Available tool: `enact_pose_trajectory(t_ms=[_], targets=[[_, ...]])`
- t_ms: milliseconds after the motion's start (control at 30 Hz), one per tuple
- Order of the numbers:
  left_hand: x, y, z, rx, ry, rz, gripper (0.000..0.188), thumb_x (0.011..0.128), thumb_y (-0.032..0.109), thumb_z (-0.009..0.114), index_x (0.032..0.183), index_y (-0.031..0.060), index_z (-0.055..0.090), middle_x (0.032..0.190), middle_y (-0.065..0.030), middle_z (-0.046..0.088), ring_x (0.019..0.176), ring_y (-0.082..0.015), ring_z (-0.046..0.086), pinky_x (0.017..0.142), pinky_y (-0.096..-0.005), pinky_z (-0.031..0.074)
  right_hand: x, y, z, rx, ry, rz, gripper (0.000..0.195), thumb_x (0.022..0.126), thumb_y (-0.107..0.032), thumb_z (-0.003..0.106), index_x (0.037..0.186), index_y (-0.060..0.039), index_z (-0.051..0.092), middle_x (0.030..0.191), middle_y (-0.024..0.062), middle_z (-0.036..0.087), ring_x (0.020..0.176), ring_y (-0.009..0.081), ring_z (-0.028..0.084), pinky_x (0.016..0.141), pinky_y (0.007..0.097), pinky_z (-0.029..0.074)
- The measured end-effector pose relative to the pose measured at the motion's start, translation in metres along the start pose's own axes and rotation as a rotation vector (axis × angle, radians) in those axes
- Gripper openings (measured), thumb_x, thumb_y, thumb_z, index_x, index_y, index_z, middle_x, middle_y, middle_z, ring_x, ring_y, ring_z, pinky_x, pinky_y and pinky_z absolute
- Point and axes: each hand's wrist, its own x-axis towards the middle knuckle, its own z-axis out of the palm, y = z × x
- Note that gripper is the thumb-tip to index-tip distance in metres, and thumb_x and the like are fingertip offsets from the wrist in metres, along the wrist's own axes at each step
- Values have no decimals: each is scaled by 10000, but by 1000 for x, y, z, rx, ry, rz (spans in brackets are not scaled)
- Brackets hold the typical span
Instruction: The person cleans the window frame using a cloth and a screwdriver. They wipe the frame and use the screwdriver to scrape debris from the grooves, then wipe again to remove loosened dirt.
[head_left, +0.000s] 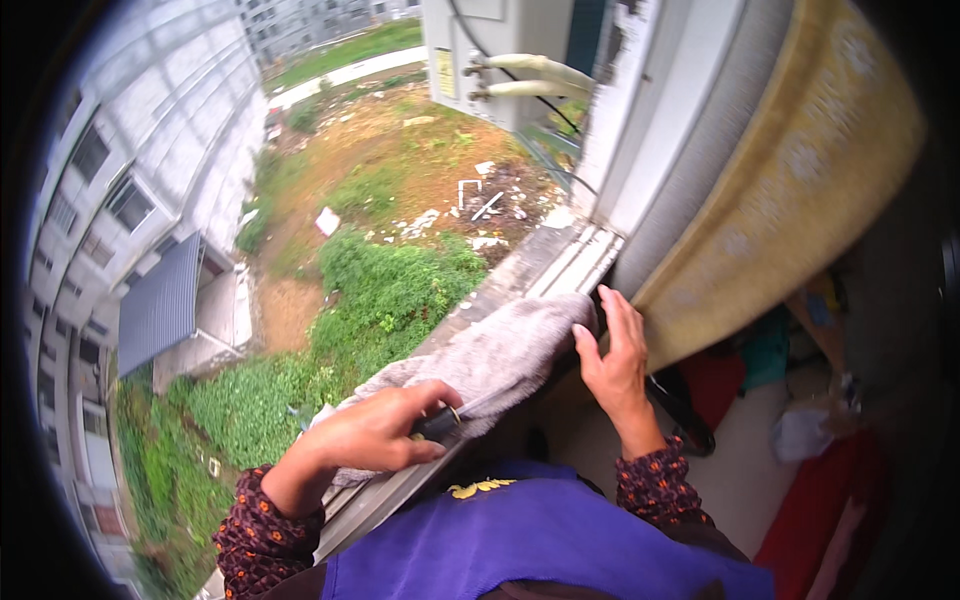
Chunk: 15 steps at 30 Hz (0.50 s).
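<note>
A grey-white cloth (487, 349) lies bunched along the sliding-window track (577, 262) on the sill. My left hand (375, 431) rests over the cloth's near end, its fingers around the black handle (436, 425) of a tool. A thin shaft seems to run from that handle along the cloth; the tool's tip cannot be made out, though it may be a screwdriver. My right hand (619, 360) is beside the far end of the cloth, fingers spread and holding nothing. Whether its fingertips touch the cloth is hard to tell.
A white window frame (645, 112) and a yellow patterned curtain (787, 180) stand at right. Outside hangs an air-conditioner unit (480, 60) with wrapped pipes (540, 79). Beyond the sill is a drop to overgrown ground (397, 292). Red fabric (825, 510) lies indoors at lower right.
</note>
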Motion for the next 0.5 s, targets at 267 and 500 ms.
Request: enact_pose_trajectory(t_ms=[267, 500], targets=[[-3, -24, 29, -173, 214, 174, 538, 962, 208, 655, 1458, 57, 511, 1109, -231, 662, 1008, -418, 652, 882, -457, 525, 56, -19, -2, -23, -77, -351, 418, 886, -93, 671, 1276, 40, 603, 1247, 213, 629, 1112, 380, 603, 990, 462, 473], [5, -32, 36, -465, 193, 281, 520, 969, 172, 614, 1436, -10, 475, 1161, -262, 634, 1025, -466, 631, 885, -503, 527, 66, -8, 20, 128, -215, -197, 294, 942, -31, 569, 1214, 66, 620, 1207, 220, 641, 1116, 351, 612, 1035, 431, 458]])
